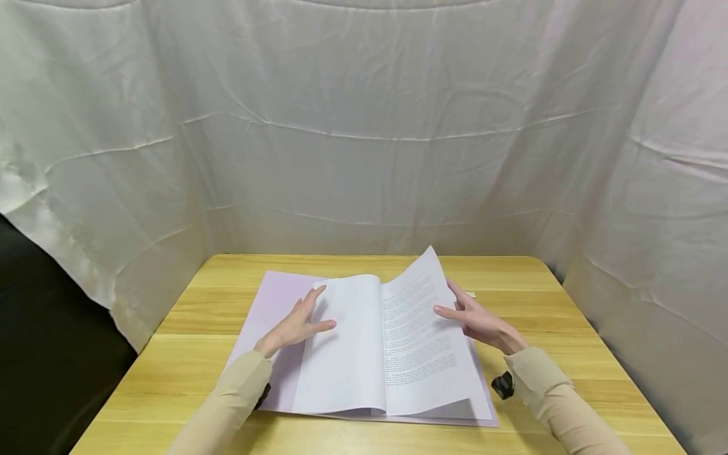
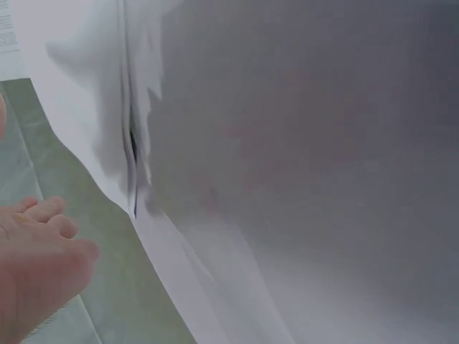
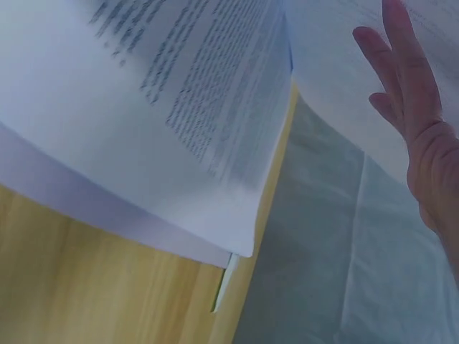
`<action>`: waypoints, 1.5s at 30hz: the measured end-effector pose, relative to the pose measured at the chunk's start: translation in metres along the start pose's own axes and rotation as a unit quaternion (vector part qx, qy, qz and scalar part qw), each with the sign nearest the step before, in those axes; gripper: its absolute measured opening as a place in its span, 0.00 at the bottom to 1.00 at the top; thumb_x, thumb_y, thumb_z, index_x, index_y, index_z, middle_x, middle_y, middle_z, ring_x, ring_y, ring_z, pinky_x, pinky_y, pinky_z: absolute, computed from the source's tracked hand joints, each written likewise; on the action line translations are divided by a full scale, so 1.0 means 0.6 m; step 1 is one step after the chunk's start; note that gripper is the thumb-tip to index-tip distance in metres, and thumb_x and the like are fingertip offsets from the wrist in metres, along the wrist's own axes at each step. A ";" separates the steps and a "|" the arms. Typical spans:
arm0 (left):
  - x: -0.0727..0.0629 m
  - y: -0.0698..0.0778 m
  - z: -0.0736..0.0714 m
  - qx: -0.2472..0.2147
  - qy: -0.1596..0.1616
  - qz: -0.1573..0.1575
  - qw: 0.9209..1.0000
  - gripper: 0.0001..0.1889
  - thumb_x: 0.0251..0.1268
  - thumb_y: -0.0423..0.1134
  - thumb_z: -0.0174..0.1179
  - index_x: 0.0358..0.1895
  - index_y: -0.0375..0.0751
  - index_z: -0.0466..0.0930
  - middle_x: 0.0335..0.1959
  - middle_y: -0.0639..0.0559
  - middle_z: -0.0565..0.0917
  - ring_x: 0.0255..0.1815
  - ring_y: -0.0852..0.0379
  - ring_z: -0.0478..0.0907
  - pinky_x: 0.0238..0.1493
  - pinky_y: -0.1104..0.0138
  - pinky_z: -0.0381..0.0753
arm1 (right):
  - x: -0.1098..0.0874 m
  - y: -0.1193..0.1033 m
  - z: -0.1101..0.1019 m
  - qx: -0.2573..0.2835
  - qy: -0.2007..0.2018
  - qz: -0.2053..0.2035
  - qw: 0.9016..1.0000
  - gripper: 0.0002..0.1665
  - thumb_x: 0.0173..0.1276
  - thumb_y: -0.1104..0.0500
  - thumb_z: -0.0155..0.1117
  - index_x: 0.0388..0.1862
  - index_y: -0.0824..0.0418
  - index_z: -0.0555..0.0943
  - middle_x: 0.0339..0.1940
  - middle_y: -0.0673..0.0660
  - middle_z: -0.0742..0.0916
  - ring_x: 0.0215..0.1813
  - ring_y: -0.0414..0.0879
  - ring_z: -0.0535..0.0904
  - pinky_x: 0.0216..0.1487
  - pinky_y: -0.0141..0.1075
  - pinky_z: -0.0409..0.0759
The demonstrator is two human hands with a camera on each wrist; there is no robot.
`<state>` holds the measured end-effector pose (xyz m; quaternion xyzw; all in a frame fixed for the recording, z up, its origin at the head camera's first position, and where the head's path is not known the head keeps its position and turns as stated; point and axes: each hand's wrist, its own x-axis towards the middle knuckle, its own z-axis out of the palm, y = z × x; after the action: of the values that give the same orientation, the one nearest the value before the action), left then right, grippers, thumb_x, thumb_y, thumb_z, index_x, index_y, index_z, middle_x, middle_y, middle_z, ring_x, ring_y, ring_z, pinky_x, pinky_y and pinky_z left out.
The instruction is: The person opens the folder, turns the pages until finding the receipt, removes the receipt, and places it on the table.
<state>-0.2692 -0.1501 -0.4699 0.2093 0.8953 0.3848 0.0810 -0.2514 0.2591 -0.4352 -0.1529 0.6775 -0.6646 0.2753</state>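
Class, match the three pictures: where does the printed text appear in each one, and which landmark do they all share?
Head: printed text covers the lifted leaf, right of centre.
Left wrist: only a small patch, at the top-left corner.
Right wrist: slanted lines across the upper middle, fainter at top right.
Shared landmark: the pale cloth, behind the table in head, lower left in left wrist, lower right in right wrist.

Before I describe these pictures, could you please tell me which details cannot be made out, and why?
Printed words: head view, too small to read.
Right hand: head view, some fingertips hidden behind the raised sheet.
Pale strip: right wrist view, one end covered, apparently by the papers.
Left sleeve: head view, cut off by the bottom edge.
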 end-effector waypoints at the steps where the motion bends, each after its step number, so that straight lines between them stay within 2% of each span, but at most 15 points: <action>1: 0.000 0.001 0.000 -0.002 0.001 0.000 1.000 0.49 0.69 0.50 0.63 0.82 0.36 0.42 0.83 0.31 0.44 0.84 0.32 0.35 0.81 0.38 0.31 | 0.000 -0.002 0.002 -0.001 0.002 0.002 1.000 0.55 0.78 0.56 0.57 0.83 0.41 0.27 0.67 0.71 0.79 0.55 0.53 0.87 0.52 0.48 0.88; 5: 0.001 0.009 -0.003 -0.014 -0.004 -0.009 1.000 0.50 0.69 0.53 0.63 0.82 0.41 0.41 0.84 0.35 0.43 0.84 0.34 0.33 0.82 0.39 0.31 | 0.002 -0.009 0.009 -0.005 0.005 0.010 1.000 0.56 0.78 0.56 0.56 0.82 0.40 0.26 0.66 0.69 0.79 0.51 0.48 0.88 0.50 0.42 0.88; 9: 0.002 0.019 -0.004 -0.023 -0.008 -0.010 1.000 0.50 0.69 0.55 0.62 0.83 0.43 0.40 0.84 0.36 0.42 0.84 0.34 0.32 0.82 0.39 0.31 | 0.005 -0.016 0.014 -0.012 0.004 0.007 1.000 0.54 0.79 0.56 0.56 0.83 0.38 0.28 0.66 0.66 0.78 0.40 0.40 0.86 0.37 0.27 0.83; 11: 0.003 0.024 -0.005 -0.026 -0.006 -0.006 1.000 0.49 0.69 0.54 0.62 0.83 0.43 0.41 0.84 0.36 0.43 0.84 0.33 0.33 0.82 0.39 0.31 | 0.006 -0.019 0.017 -0.013 -0.001 -0.001 1.000 0.53 0.79 0.57 0.55 0.83 0.38 0.30 0.65 0.65 0.78 0.38 0.38 0.85 0.31 0.24 0.79; 15: 0.005 0.034 -0.005 -0.026 -0.003 -0.005 1.000 0.49 0.69 0.54 0.62 0.83 0.45 0.41 0.84 0.39 0.45 0.83 0.31 0.34 0.82 0.38 0.35 | 0.010 -0.025 0.021 -0.001 -0.026 -0.019 0.999 0.50 0.81 0.58 0.52 0.83 0.39 0.31 0.65 0.65 0.78 0.45 0.41 0.86 0.34 0.27 0.83; 20: 0.008 0.049 -0.004 -0.030 -0.009 -0.003 0.999 0.49 0.69 0.56 0.62 0.83 0.47 0.41 0.85 0.44 0.46 0.84 0.34 0.38 0.81 0.37 0.44 | 0.014 -0.033 0.030 -0.003 -0.036 -0.025 0.999 0.49 0.81 0.57 0.52 0.83 0.37 0.32 0.65 0.66 0.78 0.46 0.41 0.85 0.32 0.25 0.80; 25: 0.014 0.064 -0.006 -0.050 -0.016 0.015 0.999 0.49 0.69 0.55 0.62 0.83 0.47 0.40 0.85 0.45 0.45 0.85 0.40 0.43 0.80 0.38 0.53 | 0.020 -0.041 0.039 -0.007 -0.049 -0.032 0.998 0.50 0.81 0.57 0.52 0.83 0.39 0.31 0.68 0.74 0.74 0.52 0.45 0.86 0.43 0.35 0.88; 27: 0.016 0.069 -0.008 -0.054 -0.019 0.019 0.998 0.50 0.69 0.55 0.62 0.83 0.47 0.39 0.85 0.44 0.45 0.85 0.40 0.43 0.79 0.38 0.54 | 0.024 -0.042 0.042 -0.007 -0.056 -0.036 0.998 0.49 0.81 0.57 0.51 0.83 0.39 0.31 0.70 0.78 0.70 0.54 0.47 0.86 0.49 0.42 0.89; 31: 0.018 0.077 -0.009 -0.058 -0.024 0.023 0.998 0.49 0.70 0.55 0.62 0.83 0.48 0.39 0.85 0.45 0.45 0.84 0.39 0.44 0.79 0.37 0.53 | 0.031 -0.044 0.047 -0.019 -0.058 -0.042 0.997 0.48 0.81 0.57 0.50 0.84 0.43 0.31 0.74 0.81 0.63 0.56 0.49 0.86 0.52 0.45 0.88; 34: 0.021 0.081 -0.009 -0.071 -0.033 0.024 0.997 0.49 0.70 0.55 0.61 0.83 0.50 0.39 0.85 0.48 0.45 0.85 0.41 0.43 0.80 0.38 0.52 | 0.036 -0.045 0.051 -0.014 -0.062 -0.038 0.997 0.50 0.81 0.56 0.52 0.83 0.42 0.30 0.80 0.77 0.57 0.62 0.60 0.83 0.58 0.50 0.86; 38: 0.027 0.088 -0.007 -0.117 -0.054 0.037 0.991 0.48 0.72 0.52 0.60 0.83 0.48 0.37 0.85 0.47 0.45 0.85 0.42 0.43 0.81 0.39 0.52 | 0.043 -0.044 0.057 0.008 -0.076 -0.031 0.997 0.50 0.81 0.57 0.51 0.83 0.42 0.28 0.83 0.71 0.52 0.71 0.74 0.70 0.63 0.60 0.79; 43: 0.036 0.094 -0.001 -0.169 -0.089 0.040 0.981 0.47 0.75 0.49 0.58 0.83 0.46 0.34 0.85 0.44 0.46 0.80 0.38 0.59 0.80 0.42 0.55 | 0.051 -0.041 0.064 0.004 -0.078 -0.029 0.996 0.51 0.81 0.58 0.52 0.83 0.44 0.28 0.83 0.72 0.53 0.70 0.76 0.69 0.64 0.64 0.76; 45: 0.037 0.097 0.002 -0.172 -0.095 0.036 0.980 0.47 0.75 0.49 0.58 0.83 0.46 0.33 0.84 0.43 0.47 0.80 0.38 0.60 0.81 0.42 0.55 | 0.054 -0.039 0.065 0.001 -0.075 -0.028 0.997 0.52 0.80 0.57 0.53 0.83 0.45 0.29 0.83 0.72 0.54 0.70 0.75 0.70 0.64 0.66 0.74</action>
<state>-0.2706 -0.1040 -0.4282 0.2596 0.7959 0.5139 0.1871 -0.2583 0.2071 -0.4162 -0.2209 0.6501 -0.6590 0.3072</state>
